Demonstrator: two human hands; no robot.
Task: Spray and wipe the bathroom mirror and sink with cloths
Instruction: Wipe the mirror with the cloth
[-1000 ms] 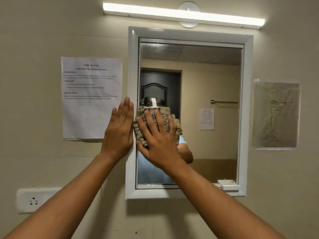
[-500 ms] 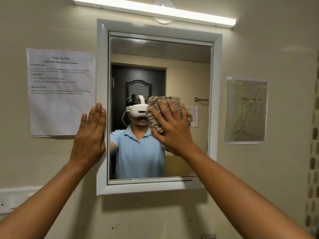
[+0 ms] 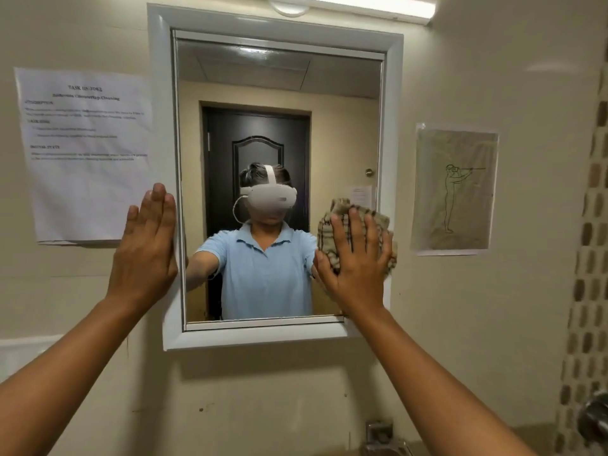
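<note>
- Since a moment ago my cloth (image 3: 357,232) has swept from mid-glass over to the mirror's (image 3: 279,126) right edge, low down.
- My left hand (image 3: 144,248) lies flat, fingers straight, against the white frame (image 3: 164,126) to steady me.
- My right hand (image 3: 357,261) presses the bunched cloth with spread fingers; I should keep even pressure and overlap each pass, working the corners last.

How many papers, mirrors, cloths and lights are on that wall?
Papers: 2, a printed sheet and a drawing
Mirrors: 1
Cloths: 1, striped, under the right hand
Lights: 1
Total: 5
</note>
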